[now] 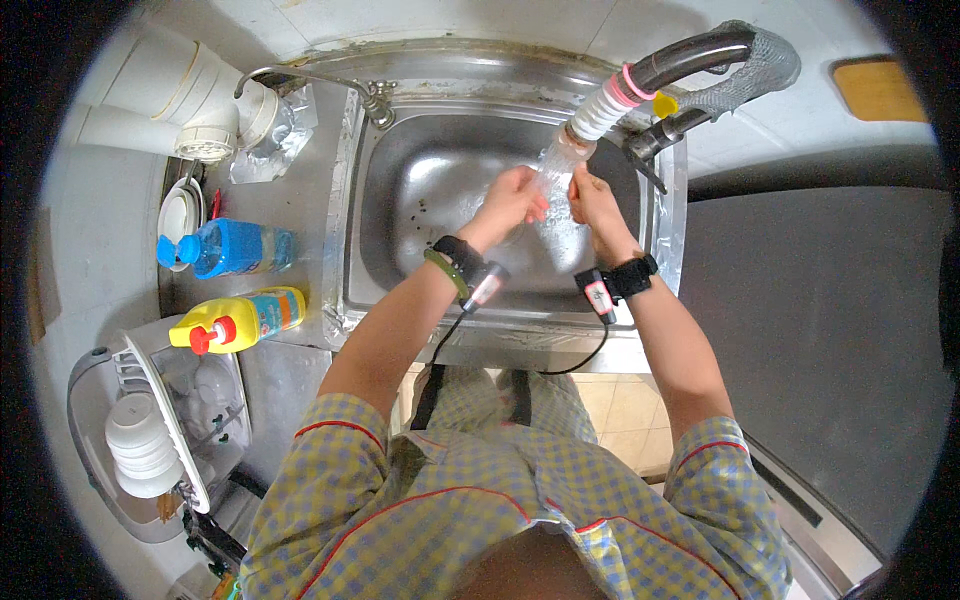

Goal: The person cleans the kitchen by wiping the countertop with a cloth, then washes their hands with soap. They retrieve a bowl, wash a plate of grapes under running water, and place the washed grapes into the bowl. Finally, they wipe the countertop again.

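Note:
Water runs from the faucet nozzle [576, 142], at the end of a thick spout wrapped in white with pink bands, into the stainless steel sink [420, 262]. My left hand [513, 201] is at the left edge of the stream, fingers curled and apart, with nothing seen in it. On the stream's right side is my right hand [594, 196], just below the nozzle, its fingers bent together; whether it holds anything cannot be told. The hands do not touch each other. Each wrist wears a black strap with a small cabled device. Small dark bits lie on the basin floor.
A blue bottle [244, 249] and a yellow bottle with a red cap [277, 313] lie left of the sink, near stacked dishes [180, 214]. A rack [161, 420] holds white bowls [139, 442]. A thin curved tap [315, 75] and a faucet lever [646, 169] flank the basin.

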Available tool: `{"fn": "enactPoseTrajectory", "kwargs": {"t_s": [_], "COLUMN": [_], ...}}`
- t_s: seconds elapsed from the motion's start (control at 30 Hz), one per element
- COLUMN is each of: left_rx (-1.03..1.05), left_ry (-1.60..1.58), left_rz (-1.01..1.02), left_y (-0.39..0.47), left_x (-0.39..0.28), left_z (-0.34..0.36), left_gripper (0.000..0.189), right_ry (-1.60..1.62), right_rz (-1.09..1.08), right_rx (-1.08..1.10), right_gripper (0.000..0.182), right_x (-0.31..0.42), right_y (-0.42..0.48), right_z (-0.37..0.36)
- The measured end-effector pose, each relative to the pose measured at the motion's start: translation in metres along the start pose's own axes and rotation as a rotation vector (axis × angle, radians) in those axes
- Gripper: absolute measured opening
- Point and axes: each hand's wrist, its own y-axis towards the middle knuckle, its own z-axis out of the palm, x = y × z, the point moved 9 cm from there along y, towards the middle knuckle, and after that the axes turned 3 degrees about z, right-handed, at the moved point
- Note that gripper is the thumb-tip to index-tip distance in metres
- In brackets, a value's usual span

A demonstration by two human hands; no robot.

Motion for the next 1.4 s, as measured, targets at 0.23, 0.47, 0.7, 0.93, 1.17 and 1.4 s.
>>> {"fn": "enactPoseTrajectory", "kwargs": {"t_s": [0.23,0.47,0.7,0.93,1.17,1.4], "left_rx": [-0.046,0.154,-0.289,-0.762,-0.592,-0.891], "left_ry": [0.005,-0.334,0.588,1.0,1.003,0.889], "left_rz": [0.08,0.28,0.324,0.741,0.429,0.256], "left_y": [0.007,0.034,-0.032,-0.119,-0.167,-0.298], "left_x": [-0.011,0.012,-0.017,-0.037,-0.036,0.018], "left_z": [0.01,0.016,-0.023,-0.054,-0.037,-0.028], "left_gripper": [0.021,0.03,0.008,0.017,0.054,0.057], "right_ry": [-0.717,-0.791,-0.911,-1.092,-1.029,-2.003], "right_rz": [-0.507,-0.356,-0.575,-0.687,-0.258,-0.718], "right_rx": [-0.23,-0.113,0.061,0.173,0.349,0.272], "right_gripper": [0.021,0.039,0.032,0.057,0.076,0.045], "right_x": [0.045,0.035,0.06,0.02,-0.032,0.004], "right_y": [-0.016,0.007,-0.021,-0.046,0.004,-0.093], "right_z": [-0.052,-0.094,-0.125,-0.009,0.021,0.087]}}
